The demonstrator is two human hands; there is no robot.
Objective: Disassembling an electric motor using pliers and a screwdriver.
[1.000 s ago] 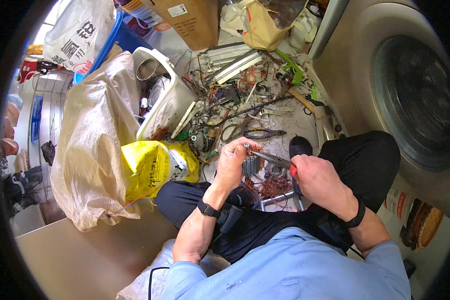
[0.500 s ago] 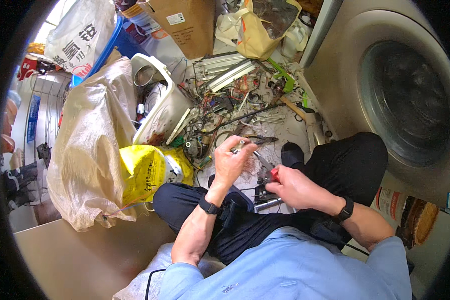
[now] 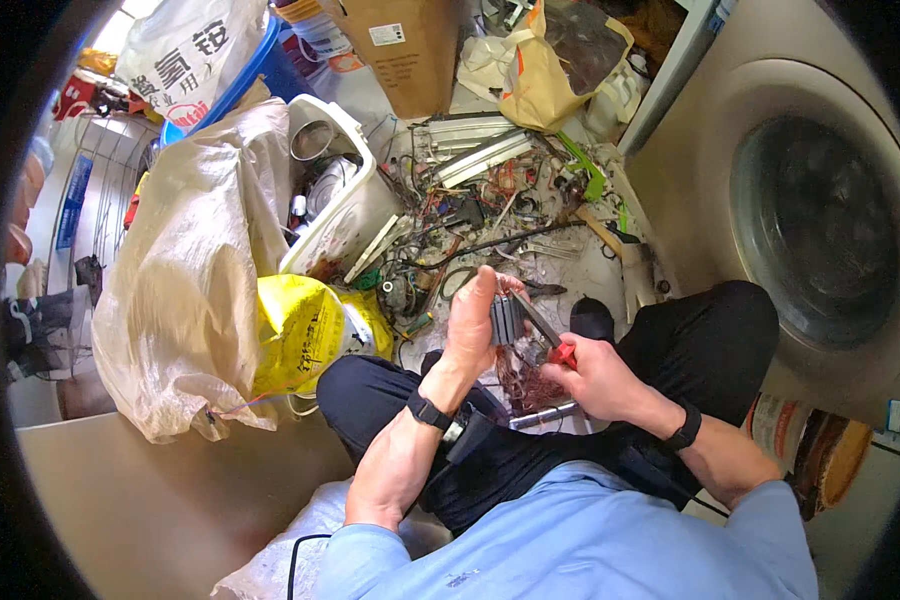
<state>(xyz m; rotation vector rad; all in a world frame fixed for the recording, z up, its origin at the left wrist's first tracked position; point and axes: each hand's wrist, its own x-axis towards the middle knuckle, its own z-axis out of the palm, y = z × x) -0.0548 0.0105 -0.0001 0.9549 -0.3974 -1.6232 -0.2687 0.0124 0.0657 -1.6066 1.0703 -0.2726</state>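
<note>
Between my raised thumb and fingers, my left hand (image 3: 469, 325) grips a grey ridged metal block (image 3: 507, 320). It looks like a motor core, though part of it is hidden by the hand. My right hand (image 3: 606, 382) is closed round the red handle of a tool with a long dark flat blade (image 3: 542, 325). The blade points up and left, its end at the block's right side; whether it touches, I cannot tell. Just below the block, a tangle of reddish copper wire (image 3: 528, 382) lies between my legs, near a shiny metal bar (image 3: 542, 416).
Scrap wires and metal strips (image 3: 485, 160) cover the floor ahead, with a wooden-handled hammer (image 3: 610, 240) at their right. A white bin (image 3: 360, 190), a pale sack (image 3: 195, 270) and a yellow bag (image 3: 295, 330) stand left. A washing machine (image 3: 705, 200) is on the right.
My left hand has turned, so the ridged block now shows beside its thumb. The right hand with the tool has shifted slightly right. The whole view has tilted a little.
</note>
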